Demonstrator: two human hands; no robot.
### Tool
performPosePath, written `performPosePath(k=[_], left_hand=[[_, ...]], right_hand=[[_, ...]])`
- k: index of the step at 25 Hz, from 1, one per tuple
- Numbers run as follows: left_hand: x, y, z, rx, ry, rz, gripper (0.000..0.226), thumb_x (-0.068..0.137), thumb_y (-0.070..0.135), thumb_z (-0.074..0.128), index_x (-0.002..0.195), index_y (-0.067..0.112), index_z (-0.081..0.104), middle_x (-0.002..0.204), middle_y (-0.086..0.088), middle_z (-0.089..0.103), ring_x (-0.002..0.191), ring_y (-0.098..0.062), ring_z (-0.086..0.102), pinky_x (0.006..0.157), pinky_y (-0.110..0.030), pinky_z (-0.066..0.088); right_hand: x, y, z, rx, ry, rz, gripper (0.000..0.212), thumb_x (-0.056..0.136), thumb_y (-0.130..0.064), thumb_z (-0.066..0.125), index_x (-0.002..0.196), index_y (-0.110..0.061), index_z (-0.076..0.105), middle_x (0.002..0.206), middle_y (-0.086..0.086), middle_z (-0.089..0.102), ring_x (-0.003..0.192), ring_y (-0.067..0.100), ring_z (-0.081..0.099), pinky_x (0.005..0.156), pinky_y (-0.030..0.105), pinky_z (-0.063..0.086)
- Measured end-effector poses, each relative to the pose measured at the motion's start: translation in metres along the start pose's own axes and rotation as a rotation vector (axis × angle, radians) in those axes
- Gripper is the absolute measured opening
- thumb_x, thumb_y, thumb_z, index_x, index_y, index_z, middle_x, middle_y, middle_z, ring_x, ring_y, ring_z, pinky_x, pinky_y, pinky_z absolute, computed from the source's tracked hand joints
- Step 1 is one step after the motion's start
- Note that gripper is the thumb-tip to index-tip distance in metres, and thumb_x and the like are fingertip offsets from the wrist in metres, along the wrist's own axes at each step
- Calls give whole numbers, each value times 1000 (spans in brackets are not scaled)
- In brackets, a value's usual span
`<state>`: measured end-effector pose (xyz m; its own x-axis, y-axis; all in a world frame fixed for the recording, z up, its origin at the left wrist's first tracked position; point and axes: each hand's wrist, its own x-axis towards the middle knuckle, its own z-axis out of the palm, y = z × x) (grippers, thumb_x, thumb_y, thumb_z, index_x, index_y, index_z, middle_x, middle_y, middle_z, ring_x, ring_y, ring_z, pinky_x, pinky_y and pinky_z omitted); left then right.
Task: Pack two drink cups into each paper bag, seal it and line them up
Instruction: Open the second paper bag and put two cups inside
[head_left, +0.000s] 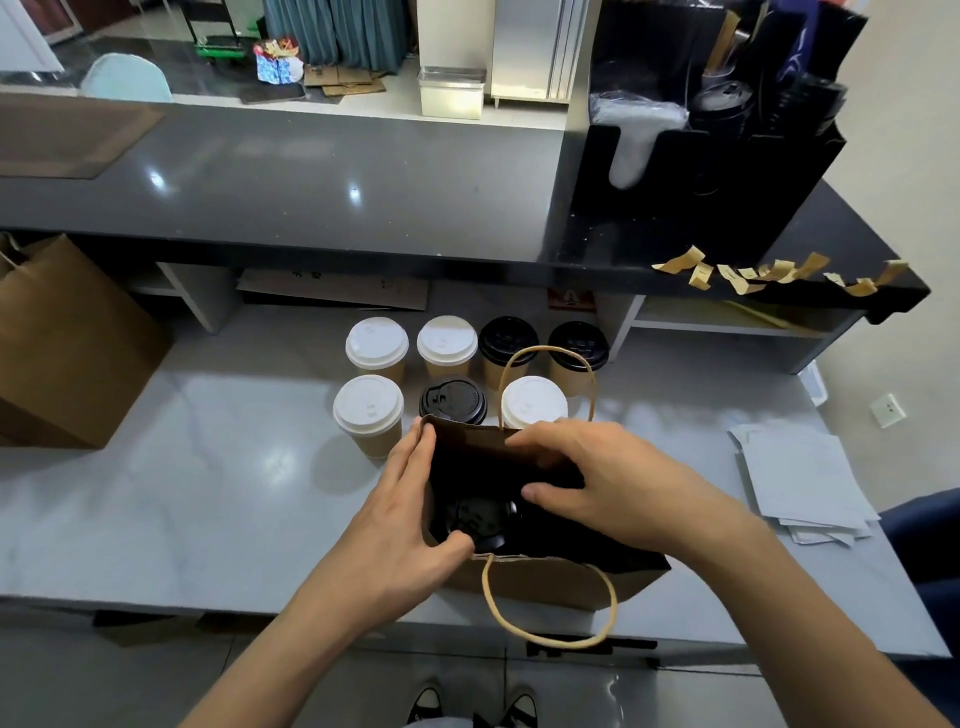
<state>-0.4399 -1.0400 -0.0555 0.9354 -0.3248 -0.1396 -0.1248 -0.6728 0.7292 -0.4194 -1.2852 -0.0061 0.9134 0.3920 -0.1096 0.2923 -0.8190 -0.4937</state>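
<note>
An open brown paper bag (550, 577) with twine handles stands at the near edge of the grey counter. A black-lidded cup (480, 519) sits inside it at the left. My left hand (400, 519) holds the bag's left rim, thumb inside, fingers along the outer side. My right hand (602, 478) reaches into the bag's mouth from the right, fingers curled over the far rim; what lies under it is hidden. Behind the bag stand several lidded paper cups, among them a white-lidded cup (368, 413) and a black-lidded cup (453, 400).
A large brown paper bag (67, 353) stands at the left. White papers (800, 483) lie at the right. Paper stickers (769, 273) hang along the raised dark counter's edge (519, 262), under a black organiser (701, 156) of lids and sleeves.
</note>
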Motion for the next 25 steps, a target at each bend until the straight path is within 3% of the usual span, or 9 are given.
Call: performPosePath(k=[3,6,12,15,16,19,22,25], left_hand=[[2,2,-1,-4,12,-16,108,66,60,46,159,39,-3,161,34,-13,145,16,-4,121,-22,21],[4,5,-3,-5,13,-25,107,66,60,47,159,40,-2,160,35,-12,148,10,5,116,-32,37],[4,11,-4,-6,19,-35,109,64,61,45,160,39,-2,160,35,-12,146,13,1,118,-30,33],[3,13,-5,-22,14,-49,108,64,60,47,159,41,-1,158,39,-11,147,-2,23,114,-31,38],[3,13,-4,-27,20,-52,108,64,60,47,159,42,0,157,40,-11,146,-2,25,114,-30,38],[1,11,-4,-38,36,-61,107,65,59,48,159,43,1,156,41,-11,146,14,5,118,-31,33],[-2,9,-2,-51,48,-80,106,66,58,51,158,45,1,156,42,-9,147,8,14,113,-36,42],[-3,7,0,-46,66,-93,105,67,57,50,158,45,1,156,42,-9,144,19,0,121,-27,26]], right_hand=[[-17,9,-20,138,85,38,29,93,-42,69,122,-43,65,106,-26,66,103,-5,62,86,16,52],[-26,23,-41,198,202,73,13,94,-37,68,106,-40,70,97,-27,68,99,-5,64,79,10,52],[-7,65,-53,142,291,179,10,95,-27,68,99,-36,68,90,-21,67,86,-2,65,68,7,50],[18,93,-40,134,332,279,10,95,-28,69,101,-36,66,93,-17,66,87,3,64,70,13,47],[28,103,-33,134,350,314,11,95,-29,70,104,-34,66,96,-15,66,90,5,64,73,16,49],[59,125,-13,113,408,379,24,93,-31,72,116,-27,67,107,-7,64,101,12,62,85,29,54],[89,138,0,74,430,402,40,90,-35,74,127,-25,62,118,-4,60,112,16,58,89,31,50],[115,145,7,7,416,442,64,84,-44,77,139,-24,50,131,4,53,125,24,49,96,39,47]])
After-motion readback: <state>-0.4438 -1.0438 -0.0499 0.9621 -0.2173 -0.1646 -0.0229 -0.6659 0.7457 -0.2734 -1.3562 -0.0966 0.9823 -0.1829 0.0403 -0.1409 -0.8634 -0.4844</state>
